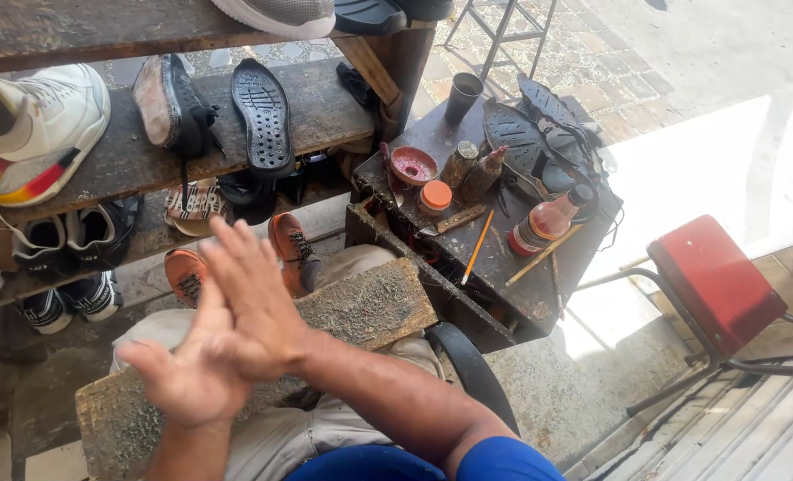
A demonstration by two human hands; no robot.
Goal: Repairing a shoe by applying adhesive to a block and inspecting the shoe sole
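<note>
My right hand [252,298] lies flat across my left hand [185,379], palm against palm, fingers spread, with nothing held in either. Both hover over a worn wooden board [374,307] resting across my lap. Below the board my two orange shoes [289,240] show on the ground. The forearm of my right hand runs down to a blue sleeve at the bottom.
A dark work box [512,258] to the right carries a red dish [413,164], an orange-lidded jar [435,195], a bottle [548,220], sticks and black soles. A red stool [715,283] stands farther right. Wooden shelves [120,160] at left hold sneakers and soles.
</note>
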